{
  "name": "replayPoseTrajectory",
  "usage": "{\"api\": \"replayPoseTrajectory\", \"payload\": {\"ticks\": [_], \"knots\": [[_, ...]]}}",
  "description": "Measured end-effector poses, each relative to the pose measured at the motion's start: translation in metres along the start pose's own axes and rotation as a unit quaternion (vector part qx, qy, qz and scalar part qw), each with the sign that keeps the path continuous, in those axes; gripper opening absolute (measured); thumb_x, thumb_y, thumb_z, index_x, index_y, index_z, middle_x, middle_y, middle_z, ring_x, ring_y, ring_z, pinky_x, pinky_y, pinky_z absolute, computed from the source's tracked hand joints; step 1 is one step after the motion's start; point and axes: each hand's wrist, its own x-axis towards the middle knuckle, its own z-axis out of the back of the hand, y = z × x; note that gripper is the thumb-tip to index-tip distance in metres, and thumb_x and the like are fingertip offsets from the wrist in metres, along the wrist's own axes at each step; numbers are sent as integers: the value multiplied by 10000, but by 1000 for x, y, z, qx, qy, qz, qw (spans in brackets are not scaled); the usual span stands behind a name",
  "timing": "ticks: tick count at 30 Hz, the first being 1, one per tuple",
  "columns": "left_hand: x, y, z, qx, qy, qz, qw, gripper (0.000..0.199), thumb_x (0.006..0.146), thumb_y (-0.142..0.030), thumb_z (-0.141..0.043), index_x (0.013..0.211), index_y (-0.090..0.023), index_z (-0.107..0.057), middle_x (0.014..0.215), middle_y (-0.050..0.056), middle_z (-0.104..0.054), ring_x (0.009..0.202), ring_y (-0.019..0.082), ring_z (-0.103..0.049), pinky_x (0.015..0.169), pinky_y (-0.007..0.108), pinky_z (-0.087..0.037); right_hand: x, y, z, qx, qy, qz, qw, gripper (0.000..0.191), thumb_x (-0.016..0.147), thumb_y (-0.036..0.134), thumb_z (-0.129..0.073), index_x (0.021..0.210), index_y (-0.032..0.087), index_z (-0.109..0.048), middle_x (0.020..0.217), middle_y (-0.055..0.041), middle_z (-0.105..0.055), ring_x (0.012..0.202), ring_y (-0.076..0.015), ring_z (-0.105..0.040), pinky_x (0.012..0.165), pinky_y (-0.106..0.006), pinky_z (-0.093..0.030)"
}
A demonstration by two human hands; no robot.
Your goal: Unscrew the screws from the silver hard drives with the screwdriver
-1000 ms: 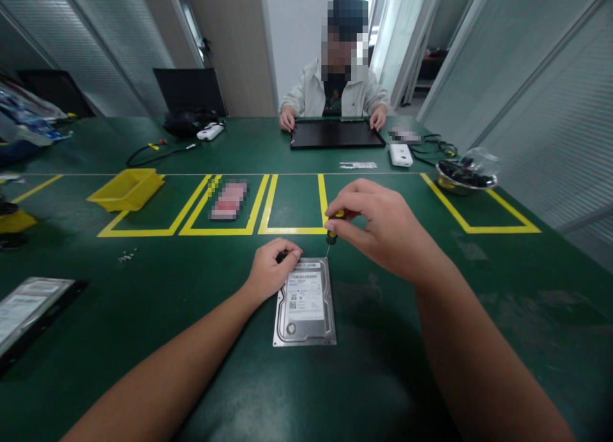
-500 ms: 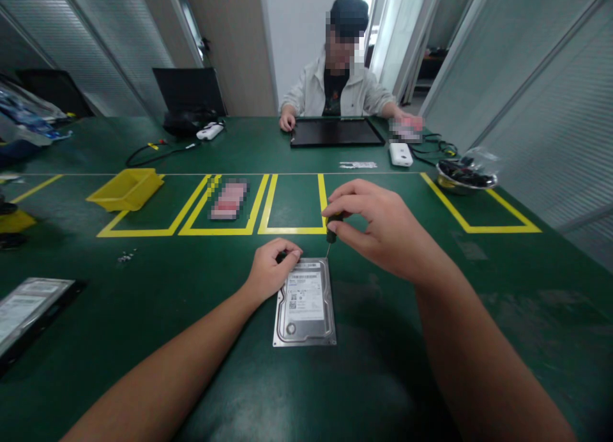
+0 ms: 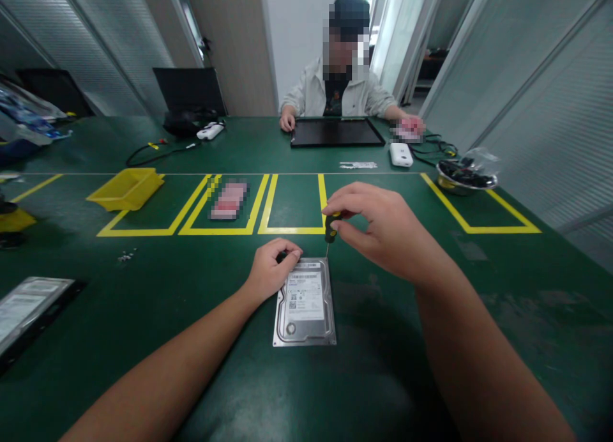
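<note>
A silver hard drive point(image 3: 306, 301) lies label side up on the green table in front of me. My left hand point(image 3: 272, 269) is closed over its far left corner and grips it there; a small dark thing shows under the curled fingers, too hidden to name. Between the thumb and fingers of my right hand point(image 3: 371, 228) is a short black and yellow screwdriver point(image 3: 330, 230). The shaft stands almost upright, and its tip meets the drive's far right corner. Any screw under the tip is too small to see.
Small screws point(image 3: 126, 257) lie to the left, beyond a second hard drive point(image 3: 33, 308). Yellow tape frames the table's middle, with a yellow bin point(image 3: 127, 190) on it. A metal bowl point(image 3: 462, 186) stands right. Opposite, a person point(image 3: 338, 78) sits behind a dark flat panel point(image 3: 336, 133).
The screwdriver's handle has turned a little between my right fingers, showing more yellow. My left hand and the hard drive stay in place.
</note>
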Motion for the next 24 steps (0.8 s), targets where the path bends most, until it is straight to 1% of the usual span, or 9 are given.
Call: {"api": "replayPoseTrajectory", "payload": {"ticks": [3,6,12,16,19,24], "knots": [[0,-1,0,-1,-1,0,1000,168,878,-263,-579,814,-166,-700,807,39,-706,773,172,-651,695,276,-494,1,1,0,-10,-1,-20,1000,121,836,135,-628,919,177,-705,952,-60,-666,890,-183,-617,801,-306,-478],[0,0,0,1,0,1,1000,167,879,-260,-579,817,-167,-702,811,39,-708,778,172,-651,699,274,-494,1,1,0,-18,-2,-23,1000,92,845,138,-631,881,176,-706,907,-47,-660,869,-173,-607,781,-288,-464],[-1,2,0,6,2,1,1000,164,876,-263,-584,814,-168,-701,811,36,-709,772,171,-648,703,276,-488,0,0,2,-20,0,-12,1000,166,841,100,-612,975,163,-686,969,-44,-690,903,-170,-612,819,-285,-456],[0,1,0,4,2,1,1000,162,875,-256,-584,811,-165,-702,807,36,-706,769,169,-646,701,274,-485,0,-1,4,-25,7,-4,1000,157,840,90,-586,929,169,-688,958,-48,-694,895,-175,-619,819,-293,-466],[0,0,0,6,1,3,1000,162,875,-255,-583,811,-167,-703,802,35,-704,771,170,-645,703,276,-484,-1,-1,5,-32,7,8,999,173,827,80,-571,906,180,-688,980,-53,-697,935,-188,-625,852,-312,-471],[0,0,0,6,0,2,1000,161,875,-256,-584,810,-169,-702,811,36,-707,777,171,-647,714,280,-485,-2,-1,5,-41,10,18,999,240,802,48,-542,932,175,-699,1025,-58,-700,970,-189,-634,892,-317,-475]]}}
